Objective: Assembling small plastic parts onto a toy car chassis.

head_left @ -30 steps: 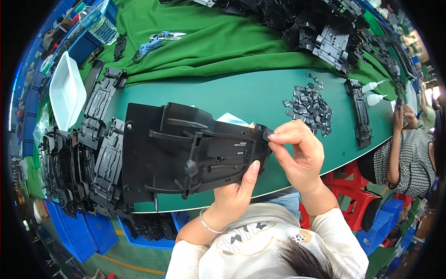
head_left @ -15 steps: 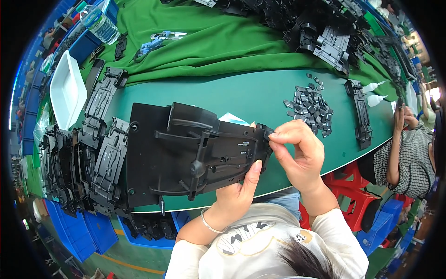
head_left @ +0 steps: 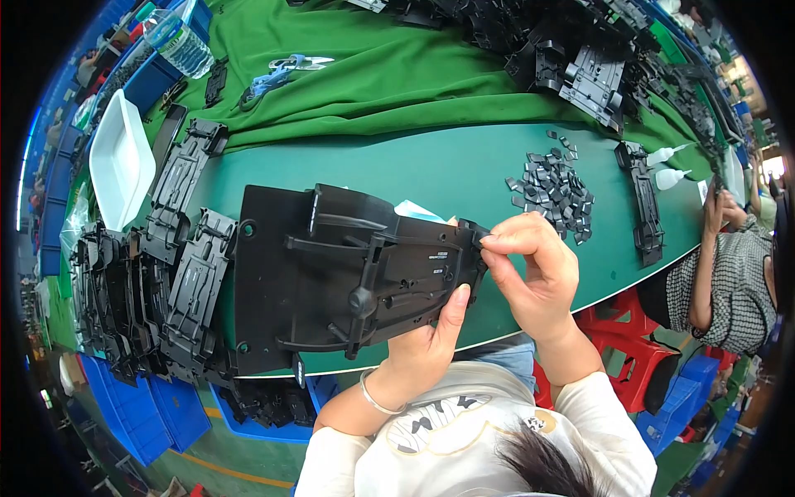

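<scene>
A large black moulded plastic car chassis part (head_left: 331, 277) is raised above the green table, its ribbed face toward me. My left hand (head_left: 426, 340) grips its lower edge near the right end, thumb on the face. My right hand (head_left: 538, 269) pinches thumb and forefinger together at the narrow right end. Whatever lies between those fingertips is too small and dark to tell from the part. A heap of small black pieces (head_left: 555, 195) lies just beyond my right hand. Behind the part, a light blue and white sheet (head_left: 418, 212) shows partly.
Similar black parts (head_left: 192, 273) are stacked at the left, beside a white tray (head_left: 122, 170). Blue-handled snips (head_left: 277, 76) and a water bottle (head_left: 178, 45) are farther back. White squeeze bottles (head_left: 669, 178) stand near another part (head_left: 642, 203). A co-worker (head_left: 725, 282) sits at the right.
The left end of the chassis part has swung slightly to the right and tilted. My right hand stays pinched at its narrow end; my left hand has shifted very little.
</scene>
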`<state>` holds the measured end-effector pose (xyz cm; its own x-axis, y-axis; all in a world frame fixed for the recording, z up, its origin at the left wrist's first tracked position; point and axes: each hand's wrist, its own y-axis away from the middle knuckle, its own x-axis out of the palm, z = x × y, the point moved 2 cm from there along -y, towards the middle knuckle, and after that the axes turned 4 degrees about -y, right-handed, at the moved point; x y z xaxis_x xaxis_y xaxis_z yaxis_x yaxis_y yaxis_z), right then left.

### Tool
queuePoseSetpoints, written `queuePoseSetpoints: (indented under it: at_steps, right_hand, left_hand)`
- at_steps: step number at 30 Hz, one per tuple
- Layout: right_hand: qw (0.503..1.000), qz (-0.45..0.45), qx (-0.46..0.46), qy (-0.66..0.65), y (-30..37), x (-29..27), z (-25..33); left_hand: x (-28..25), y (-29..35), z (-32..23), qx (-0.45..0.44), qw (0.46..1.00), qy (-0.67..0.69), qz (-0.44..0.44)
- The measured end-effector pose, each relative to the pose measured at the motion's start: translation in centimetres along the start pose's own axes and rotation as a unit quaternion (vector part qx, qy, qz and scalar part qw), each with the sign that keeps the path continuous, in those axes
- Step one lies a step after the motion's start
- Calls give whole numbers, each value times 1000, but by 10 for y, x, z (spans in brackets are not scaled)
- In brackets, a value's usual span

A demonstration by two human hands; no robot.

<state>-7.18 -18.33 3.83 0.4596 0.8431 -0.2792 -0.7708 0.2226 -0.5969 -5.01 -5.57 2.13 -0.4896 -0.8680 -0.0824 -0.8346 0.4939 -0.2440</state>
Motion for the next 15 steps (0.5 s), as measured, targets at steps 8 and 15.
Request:
queuePoseSetpoints:
  at_steps: [8, 15]
  right_hand:
    - [1000, 2, -7, 5, 0, 0, -1]
    - [999, 23, -17, 24, -2, -1, 2]
  left_hand:
    - [3, 0, 2, -6, 999, 0, -46]
    - [5, -1, 0, 10, 999, 6, -40]
